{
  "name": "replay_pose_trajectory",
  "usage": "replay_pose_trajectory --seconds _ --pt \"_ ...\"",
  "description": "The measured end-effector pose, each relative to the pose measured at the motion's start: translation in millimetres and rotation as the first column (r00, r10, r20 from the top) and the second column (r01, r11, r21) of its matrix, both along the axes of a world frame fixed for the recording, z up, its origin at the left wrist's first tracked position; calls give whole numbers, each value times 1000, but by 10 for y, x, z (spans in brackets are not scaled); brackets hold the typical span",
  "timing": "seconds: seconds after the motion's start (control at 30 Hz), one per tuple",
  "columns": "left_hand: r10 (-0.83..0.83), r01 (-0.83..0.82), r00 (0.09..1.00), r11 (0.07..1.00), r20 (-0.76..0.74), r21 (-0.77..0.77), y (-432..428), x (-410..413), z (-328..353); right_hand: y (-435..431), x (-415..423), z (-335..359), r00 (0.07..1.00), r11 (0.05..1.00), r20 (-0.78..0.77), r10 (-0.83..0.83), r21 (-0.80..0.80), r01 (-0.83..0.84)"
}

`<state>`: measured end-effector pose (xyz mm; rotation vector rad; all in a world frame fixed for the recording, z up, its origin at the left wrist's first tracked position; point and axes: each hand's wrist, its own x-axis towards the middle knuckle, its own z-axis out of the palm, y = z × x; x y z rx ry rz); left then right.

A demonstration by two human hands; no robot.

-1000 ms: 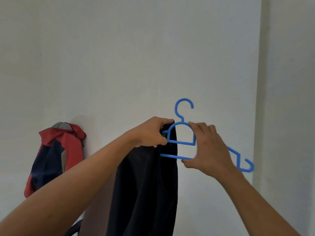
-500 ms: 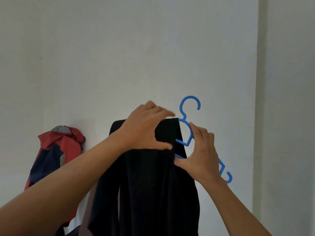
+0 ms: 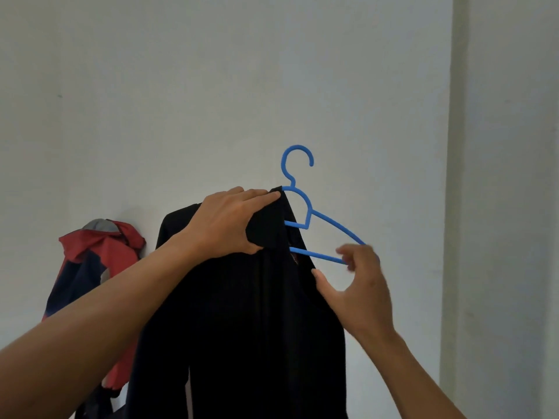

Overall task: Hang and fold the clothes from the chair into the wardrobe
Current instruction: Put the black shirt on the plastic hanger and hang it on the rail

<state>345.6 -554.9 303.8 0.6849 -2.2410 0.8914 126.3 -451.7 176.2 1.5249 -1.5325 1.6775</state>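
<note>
A blue plastic hanger (image 3: pixel 328 220) is held up in front of the white wall, hook upward. A black garment (image 3: pixel 242 328) is draped over its left half and hangs down out of view. My left hand (image 3: pixel 228 223) grips the garment's top edge together with the hanger's left shoulder. My right hand (image 3: pixel 361 287) is at the hanger's right end. Its blurred fingers lie over the end of the lower bar, and the thumb is spread apart, touching the garment's right edge.
A red and navy jacket (image 3: pixel 90 282) hangs on the wall at the left, partly behind my left forearm. A white wall corner or panel (image 3: pixel 499 207) runs down the right side. The chair and wardrobe are out of view.
The hanger has levelled out and risen. My right hand slid from the hanger's middle out to its right end. More of the black garment now sits over the left half.
</note>
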Motion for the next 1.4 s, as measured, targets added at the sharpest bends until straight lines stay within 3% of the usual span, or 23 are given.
replay_pose_trajectory --seconds 0.1,0.2,0.27,0.43,0.5,0.53,0.67,0.87,1.03,1.13,1.2,1.27,1.4 --pt "-8 8 999 1000 -52 3 -17 24 31 -78 63 -171 939 954 320 128 220 -205" --pt "2 -3 997 1000 -71 -4 -30 87 64 -125 13 -220 870 893 443 214 273 -358" --pt "9 -8 997 1000 -77 16 -53 176 70 -94 -87 -190 792 873 548 271 207 -442" --pt "-24 29 997 997 -67 77 -116 425 -26 26 -494 91 477 828 783 400 -87 -553" --pt "-29 35 997 996 -76 86 -136 491 -80 56 -587 212 441 809 793 420 -107 -577" --pt "-23 29 997 996 -78 81 -144 511 -104 62 -607 258 472 810 777 418 -83 -581" --pt "25 -23 997 999 -71 26 -169 491 -157 32 -498 417 741 880 579 341 82 -468" --pt "-6 8 991 1000 -137 9 -77 314 -146 -60 -160 529 922 904 215 322 219 -367" --pt "-32 42 983 998 -183 48 -3 145 -174 -58 -36 759 939 895 -12 342 309 -322" --pt "-56 80 968 993 -245 89 43 56 -163 -19 -30 928 955 979 -288 67 205 -7" --pt "-64 103 954 987 -294 120 75 16 -149 9 -78 1023 881 987 -473 -31 126 102" --pt "-82 118 952 987 -294 107 103 -33 -135 40 -107 1114 798 970 -603 -6 190 151" --pt "-126 152 953 986 -277 72 178 -130 -91 48 -106 1234 719 935 -695 -30 235 266"
